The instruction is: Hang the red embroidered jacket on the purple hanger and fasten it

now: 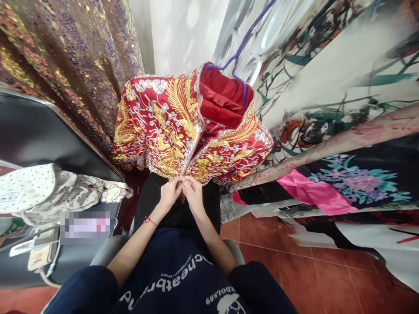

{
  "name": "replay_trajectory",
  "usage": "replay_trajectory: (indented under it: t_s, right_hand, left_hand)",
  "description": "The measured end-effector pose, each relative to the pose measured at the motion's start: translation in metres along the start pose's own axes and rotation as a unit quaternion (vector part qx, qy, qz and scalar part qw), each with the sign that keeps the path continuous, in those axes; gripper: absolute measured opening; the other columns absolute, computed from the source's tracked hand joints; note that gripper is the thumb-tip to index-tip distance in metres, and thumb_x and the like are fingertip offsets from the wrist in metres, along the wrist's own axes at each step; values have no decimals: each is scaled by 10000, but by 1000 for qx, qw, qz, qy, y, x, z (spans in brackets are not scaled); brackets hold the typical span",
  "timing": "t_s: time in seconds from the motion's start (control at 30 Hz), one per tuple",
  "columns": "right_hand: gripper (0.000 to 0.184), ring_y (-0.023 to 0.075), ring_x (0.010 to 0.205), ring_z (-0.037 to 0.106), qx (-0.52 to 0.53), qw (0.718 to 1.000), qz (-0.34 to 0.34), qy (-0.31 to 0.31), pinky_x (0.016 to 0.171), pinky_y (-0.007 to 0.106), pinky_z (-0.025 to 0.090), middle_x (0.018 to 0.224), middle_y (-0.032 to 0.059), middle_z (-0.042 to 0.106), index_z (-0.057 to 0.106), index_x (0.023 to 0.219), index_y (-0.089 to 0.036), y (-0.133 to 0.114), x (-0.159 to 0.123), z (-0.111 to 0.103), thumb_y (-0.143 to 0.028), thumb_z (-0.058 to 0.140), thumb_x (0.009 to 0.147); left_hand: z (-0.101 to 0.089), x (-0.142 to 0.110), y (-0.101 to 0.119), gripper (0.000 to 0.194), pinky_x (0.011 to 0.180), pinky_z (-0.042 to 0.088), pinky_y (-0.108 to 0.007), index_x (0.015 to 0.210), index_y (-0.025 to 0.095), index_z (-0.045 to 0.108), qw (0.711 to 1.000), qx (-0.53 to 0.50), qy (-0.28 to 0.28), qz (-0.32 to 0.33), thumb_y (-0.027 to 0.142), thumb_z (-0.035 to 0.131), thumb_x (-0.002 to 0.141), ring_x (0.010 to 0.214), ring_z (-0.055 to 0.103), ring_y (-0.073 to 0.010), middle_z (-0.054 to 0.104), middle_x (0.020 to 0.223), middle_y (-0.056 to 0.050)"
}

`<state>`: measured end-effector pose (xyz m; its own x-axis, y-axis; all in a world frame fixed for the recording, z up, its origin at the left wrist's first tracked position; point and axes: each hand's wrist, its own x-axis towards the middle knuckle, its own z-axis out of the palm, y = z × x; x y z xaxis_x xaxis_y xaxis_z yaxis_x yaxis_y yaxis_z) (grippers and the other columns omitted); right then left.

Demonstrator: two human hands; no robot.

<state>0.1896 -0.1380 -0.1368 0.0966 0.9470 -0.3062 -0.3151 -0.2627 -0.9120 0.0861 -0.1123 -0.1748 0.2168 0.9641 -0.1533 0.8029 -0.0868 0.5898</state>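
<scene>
A red jacket [157, 126] with dense gold and silver embroidery hangs in front of me on a purple wire hanger [241, 49]. Its collar stands apart at the top, showing a red lining and a small size label [219, 100]. Both hands meet low on the jacket's front edges, below the chest. My left hand [170, 192] has its fingertips pinched on the front edge. Right beside it, my right hand [192, 191] pinches the other side of the front. Whatever small fastener may be between the fingertips is hidden.
On the left, a black chair [49, 126] holds a spotted cloth bag [26, 187] and a power strip [41, 255] with cables. A sequined curtain-like fabric [65, 52] hangs behind it. Several printed garments [356, 179] hang on the right above a red tiled floor [278, 270].
</scene>
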Motion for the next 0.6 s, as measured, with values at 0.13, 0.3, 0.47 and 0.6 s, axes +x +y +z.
replay_trajectory:
  t_s: [0.13,0.3,0.47,0.6]
  right_hand:
    - [371,86,541,322,-13,996,-81,15,496,233,276,574,-62,393,663,846,-201,-27,-4,7,-571,672,820]
    - [362,78,524,313,-17,989,-149,10,508,236,282,567,-74,361,680,870,-190,-60,-7,17,-550,642,865]
    - [339,71,494,291,-9,980,-196,15,488,242,245,560,-84,367,690,920,-189,-87,-4,22,-520,616,899]
    - [369,74,481,309,-27,980,-196,8,484,242,268,540,-83,383,682,891,-191,-99,1,22,-556,635,866]
  left_hand:
    - [-3,1,2,257,655,344,-253,1111,188,673,1000,4,3,-3,326,489,998,900,715,-227,761,984,-87]
    - [-6,5,6,198,628,312,-248,1017,181,675,1000,14,9,-11,302,521,985,859,713,-221,754,929,-82]
    - [-17,12,13,195,616,303,-250,956,196,669,999,28,16,-6,349,548,969,797,698,-217,743,869,-71]
    - [-46,19,31,200,635,347,-236,901,195,621,995,1,88,45,393,598,920,751,675,-186,706,809,-39]
